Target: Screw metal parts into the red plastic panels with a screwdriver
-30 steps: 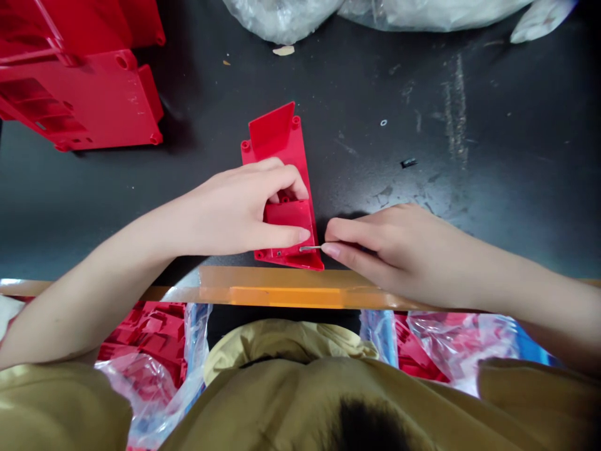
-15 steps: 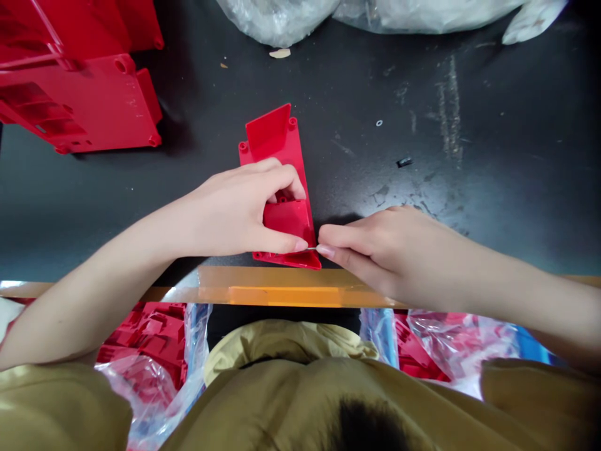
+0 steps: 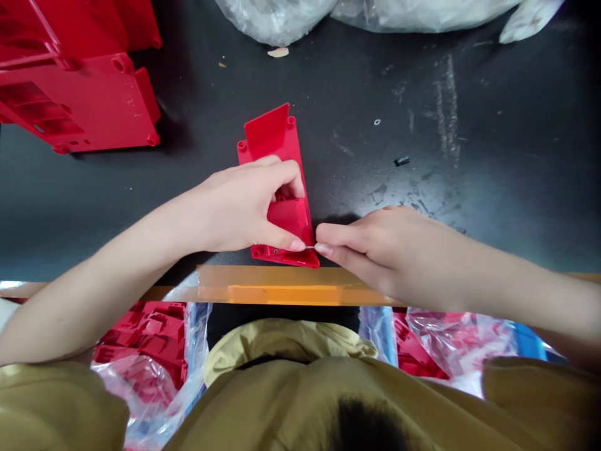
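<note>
Two hands at a red molding, lying on a black bench just beyond a taped edge. Left hand: fingers curled over the molding, thumb pressed along its near end, palm hiding the middle. Right hand: thumb and forefinger pressed together, pinching a thin metal pin at the molding's near edge (its tip too fine to make out). Remaining fingers tucked out of sight. Farther left, a larger red panel, cut off by the frame; below the edge, red parts in clear bags, partly veiled by glare.
</note>
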`<state>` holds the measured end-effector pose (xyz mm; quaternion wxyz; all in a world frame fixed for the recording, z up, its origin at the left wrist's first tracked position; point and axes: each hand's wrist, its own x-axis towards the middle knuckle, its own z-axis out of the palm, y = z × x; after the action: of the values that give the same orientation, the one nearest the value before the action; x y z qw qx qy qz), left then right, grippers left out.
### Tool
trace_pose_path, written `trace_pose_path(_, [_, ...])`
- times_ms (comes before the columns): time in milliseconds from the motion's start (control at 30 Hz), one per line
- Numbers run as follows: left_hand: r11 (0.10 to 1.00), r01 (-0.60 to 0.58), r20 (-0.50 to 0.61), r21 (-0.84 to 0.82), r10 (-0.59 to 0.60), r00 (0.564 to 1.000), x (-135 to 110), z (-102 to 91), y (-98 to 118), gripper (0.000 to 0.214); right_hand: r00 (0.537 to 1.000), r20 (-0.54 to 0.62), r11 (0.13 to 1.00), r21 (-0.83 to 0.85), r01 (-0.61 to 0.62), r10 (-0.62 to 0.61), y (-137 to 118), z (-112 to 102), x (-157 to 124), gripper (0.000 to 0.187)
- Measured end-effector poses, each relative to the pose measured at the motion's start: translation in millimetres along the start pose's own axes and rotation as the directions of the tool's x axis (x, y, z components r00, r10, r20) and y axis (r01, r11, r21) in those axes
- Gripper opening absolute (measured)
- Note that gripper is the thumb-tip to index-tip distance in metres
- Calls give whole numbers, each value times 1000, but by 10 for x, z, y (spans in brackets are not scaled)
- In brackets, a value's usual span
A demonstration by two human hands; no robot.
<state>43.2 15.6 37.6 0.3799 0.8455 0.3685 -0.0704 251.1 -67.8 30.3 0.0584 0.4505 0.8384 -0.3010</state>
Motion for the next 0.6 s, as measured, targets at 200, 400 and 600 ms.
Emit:
trace_pose_path(200, [999,16,23,45,-17,1000,15,-26,35,50,999,31,1000,9,-14,14,-8,4,8,26])
trace_pose_path(400, [995,18,61,101,-24,998,65,-64,69,51,993,111,996,70,-51,43,-37,-72,53,26])
trace_pose_path(600, [992,24,54,124,-31,998,72,-80,73,56,979,184,963,238,-130,86,-1,-90,84,31])
